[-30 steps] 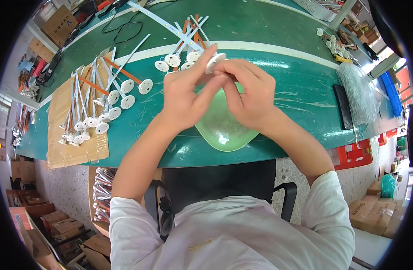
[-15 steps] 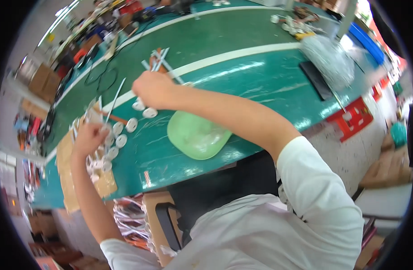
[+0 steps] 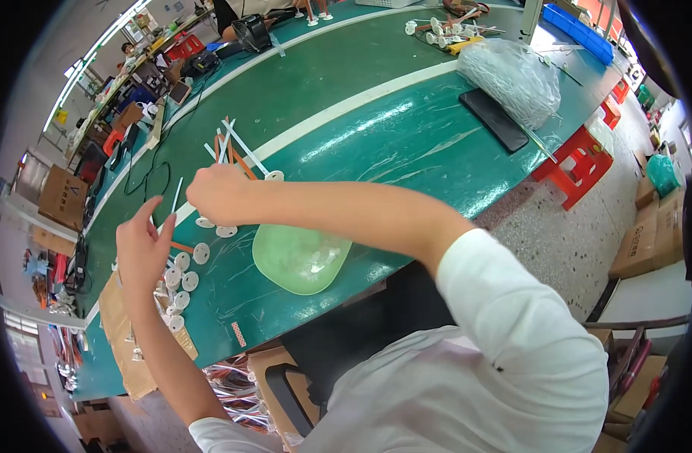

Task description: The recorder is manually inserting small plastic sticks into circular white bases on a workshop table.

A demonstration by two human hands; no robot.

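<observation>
My left hand (image 3: 144, 245) is raised over the left part of the green table, thumb and index finger spread apart with nothing visible between them. Beside and partly beneath it lies a cluster of white round discs (image 3: 181, 281) with thin stems. My right hand (image 3: 216, 195) is curled closed, back of the hand up; its fingers and whatever they hold are hidden. Past it, white and orange sticks (image 3: 239, 145) lie in a loose bunch, one ending in a white disc (image 3: 274, 176). A thin pale stick (image 3: 178, 195) shows between my hands. Below my right forearm rests a light green bowl (image 3: 297, 264).
Brown cardboard (image 3: 123, 340) lies under part of the disc cluster at the table's left edge. Farther right are a black flat case (image 3: 493, 119) and a clear plastic bag (image 3: 512, 79). A red stool (image 3: 580, 166) stands beyond the table's right edge.
My left hand has come away from the discs and its fingers have opened. My right hand stays closed by the stick bunch. The whole view has shifted a little.
</observation>
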